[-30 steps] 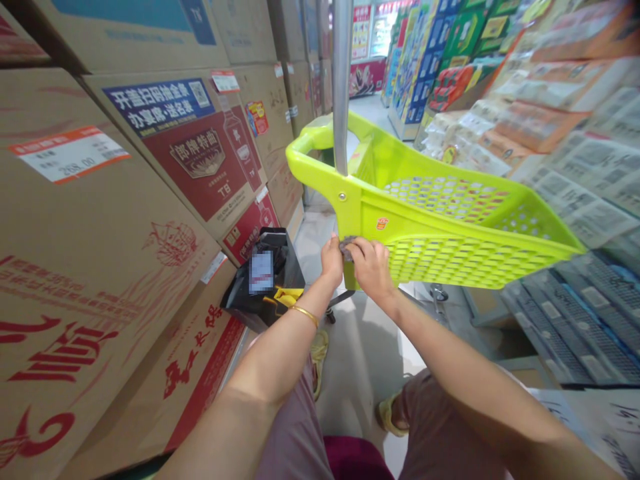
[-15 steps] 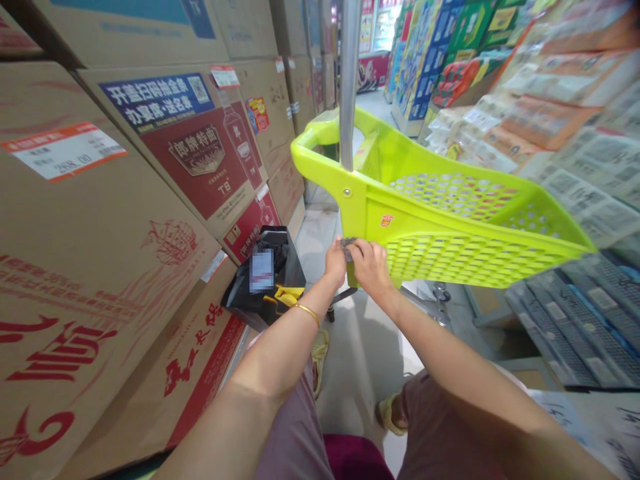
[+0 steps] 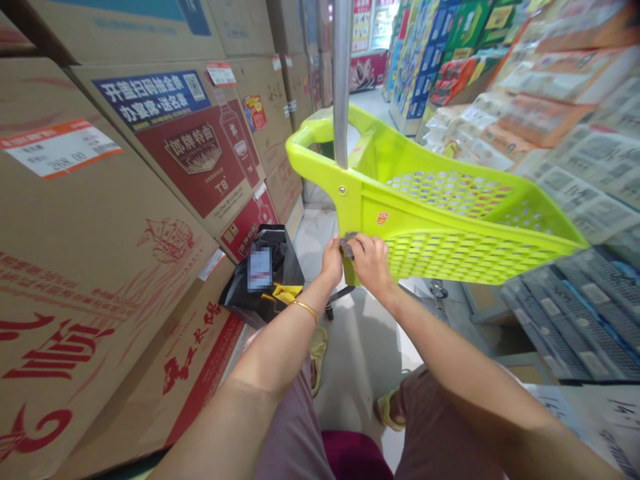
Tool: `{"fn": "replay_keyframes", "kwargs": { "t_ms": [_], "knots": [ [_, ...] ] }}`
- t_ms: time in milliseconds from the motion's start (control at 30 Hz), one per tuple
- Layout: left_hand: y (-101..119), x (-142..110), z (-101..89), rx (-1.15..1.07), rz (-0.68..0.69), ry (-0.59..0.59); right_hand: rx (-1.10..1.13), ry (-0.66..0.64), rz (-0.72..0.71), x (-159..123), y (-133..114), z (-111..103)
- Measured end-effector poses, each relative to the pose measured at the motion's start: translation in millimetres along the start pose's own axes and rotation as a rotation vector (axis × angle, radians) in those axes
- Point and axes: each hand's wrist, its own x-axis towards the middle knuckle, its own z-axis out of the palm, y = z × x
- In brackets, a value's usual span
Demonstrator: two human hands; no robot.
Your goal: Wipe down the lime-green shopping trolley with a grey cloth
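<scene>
Just in front of me stands a lime-green shopping cart (image 3: 370, 207) with a perforated basket and an upright metal post (image 3: 341, 87). My left hand (image 3: 332, 259) and my right hand (image 3: 371, 263) meet at the lower near corner of its side. Between them is a small crumpled grey rag (image 3: 347, 244), close against the green plastic. The fingers of both hands are bent and closed around it. Whether it is cloth or a wiry scrubber is hard to tell, as the fingers cover part of it.
Stacked cardboard boxes (image 3: 120, 220) line the left side. A black bag (image 3: 280, 257) with a blurred white label and yellow patch stands on the floor by them. Packaged goods (image 3: 565, 120) and dark grey packs (image 3: 565, 307) fill the right. An aisle floor (image 3: 367, 107) runs beyond the cart.
The cart shifted slightly right in view, then back left. Both hands keep their closed hold on the grey rag at nearly the same spot.
</scene>
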Motion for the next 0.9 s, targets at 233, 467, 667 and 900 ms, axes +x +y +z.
{"fn": "replay_keyframes", "kwargs": {
  "t_ms": [233, 467, 667, 900],
  "knots": [
    [-3.1, 2.9, -6.6, 0.109, 0.108, -0.078, 0.024, 0.112, 0.062, 18.8, 0.8, -2.0],
    [4.9, -2.5, 0.4, 0.159, 0.07, -0.041, -0.054, -0.166, -0.159, -23.9, 1.8, 10.6],
    [5.7, -4.7, 3.4, 0.221, 0.097, -0.004, -0.089, -0.162, -0.174, -28.3, 4.0, 7.6],
    [2.9, -1.0, -4.2, 0.255, 0.126, -0.034, -0.003, 0.096, 0.038, 14.5, 4.2, -2.8]
  ]
}}
